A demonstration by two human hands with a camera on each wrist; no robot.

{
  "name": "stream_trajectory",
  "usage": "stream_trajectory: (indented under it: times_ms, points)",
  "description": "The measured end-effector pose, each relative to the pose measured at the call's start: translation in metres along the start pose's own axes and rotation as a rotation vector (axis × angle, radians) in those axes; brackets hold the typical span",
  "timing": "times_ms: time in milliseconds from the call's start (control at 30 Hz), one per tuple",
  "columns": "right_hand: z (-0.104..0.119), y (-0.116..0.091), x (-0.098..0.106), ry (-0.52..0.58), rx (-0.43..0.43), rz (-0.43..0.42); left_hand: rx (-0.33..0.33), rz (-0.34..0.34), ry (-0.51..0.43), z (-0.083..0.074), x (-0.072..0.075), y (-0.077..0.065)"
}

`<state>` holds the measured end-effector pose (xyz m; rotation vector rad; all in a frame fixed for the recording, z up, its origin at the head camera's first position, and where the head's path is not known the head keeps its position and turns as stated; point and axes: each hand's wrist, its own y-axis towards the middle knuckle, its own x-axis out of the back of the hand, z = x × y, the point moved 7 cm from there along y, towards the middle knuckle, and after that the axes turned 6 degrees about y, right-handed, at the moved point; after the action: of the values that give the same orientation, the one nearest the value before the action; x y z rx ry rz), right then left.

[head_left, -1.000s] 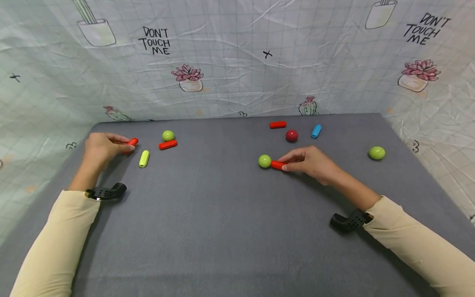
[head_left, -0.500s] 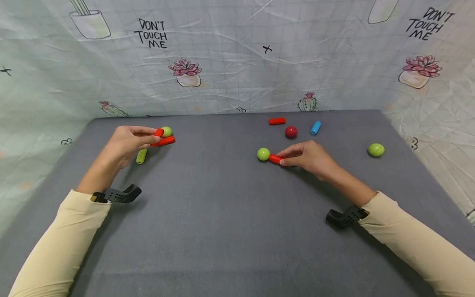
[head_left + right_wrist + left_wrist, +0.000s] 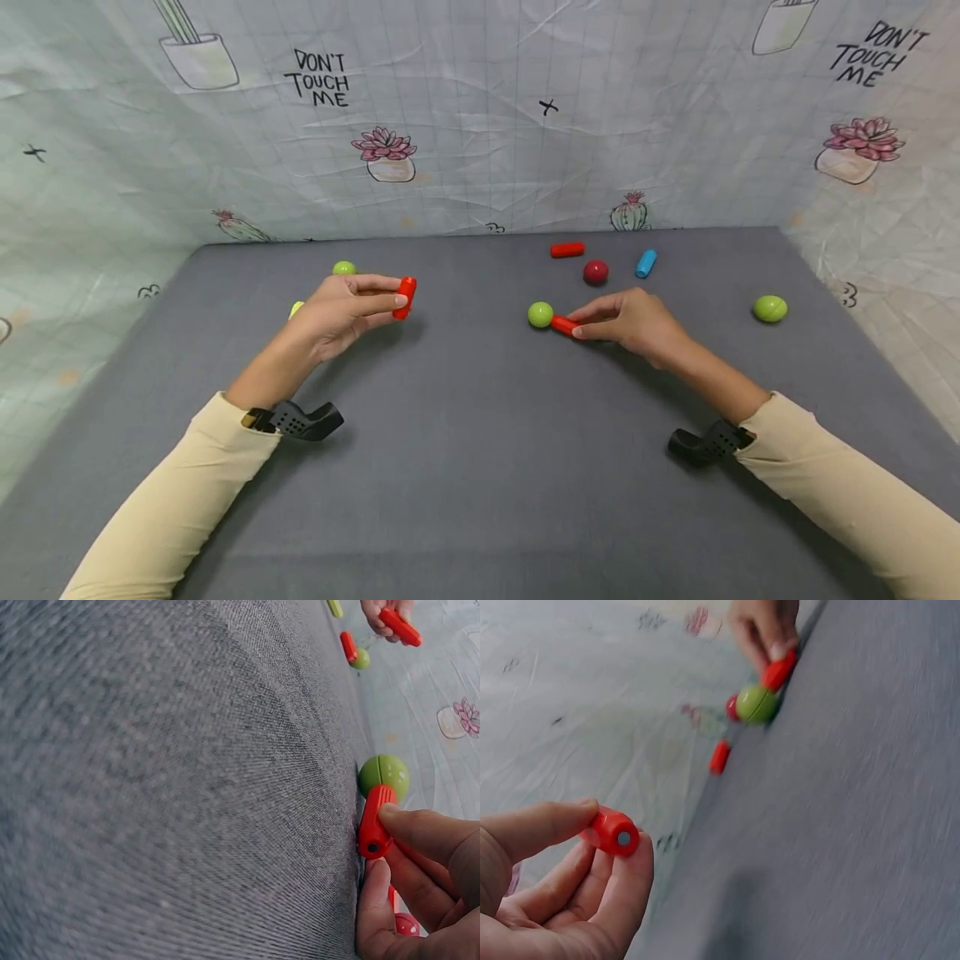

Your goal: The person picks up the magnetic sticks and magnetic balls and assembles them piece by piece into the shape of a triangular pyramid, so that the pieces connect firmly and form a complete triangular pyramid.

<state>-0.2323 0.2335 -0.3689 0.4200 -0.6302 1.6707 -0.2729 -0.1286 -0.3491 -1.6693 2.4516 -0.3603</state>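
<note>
My left hand [image 3: 341, 312] pinches a red magnetic rod [image 3: 405, 298] between thumb and fingers, held above the table. A silvery disc shows in that rod's end in the left wrist view. On the right, my right hand [image 3: 637, 325] pinches another red magnetic rod [image 3: 564, 326], low at the tabletop. Its far end touches a green ball [image 3: 540, 315]. Behind my left hand, a green ball [image 3: 344, 267] and a yellow-green rod [image 3: 297, 308] are partly hidden. The red rod [image 3: 348, 646] beside that ball shows only in the right wrist view.
Farther back lie a red rod [image 3: 567, 250], a dark red ball [image 3: 596, 272] and a blue rod [image 3: 646, 263]. Another green ball [image 3: 770, 308] sits at the right. A printed sheet [image 3: 465, 117] hangs behind the grey table [image 3: 450, 458].
My left hand has lifted its red rod from the far left and carried it rightward, past the green ball. The right hand stays in place with its rod against the ball.
</note>
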Motion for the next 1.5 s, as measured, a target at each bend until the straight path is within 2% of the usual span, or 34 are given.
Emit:
stream_trajectory:
  times_ms: [167, 500, 967, 1133, 1333, 1500]
  points:
    - [-0.002, -0.001, -0.001, -0.005, -0.006, -0.007, -0.002, 0.07, 0.028, 0.003, -0.025, 0.004]
    - [0.0, -0.001, -0.002, 0.0, -0.001, -0.013, 0.019, 0.087, 0.077, 0.005, -0.052, 0.018]
    - [0.0, -0.002, 0.0, 0.007, 0.0, -0.008, -0.032, 0.176, 0.191, 0.008, -0.096, 0.031]
    - [0.001, -0.001, -0.002, 0.021, 0.002, 0.013, -0.062, 0.158, 0.288, 0.009, -0.104, 0.037]
    - [0.0, 0.0, -0.002, 0.022, 0.002, 0.005, -0.141, 0.11, 0.46, 0.005, -0.113, 0.041]
    - [0.001, 0.0, -0.001, 0.029, 0.002, 0.002, -0.177, 0.105, 0.51, 0.003, -0.123, 0.045]
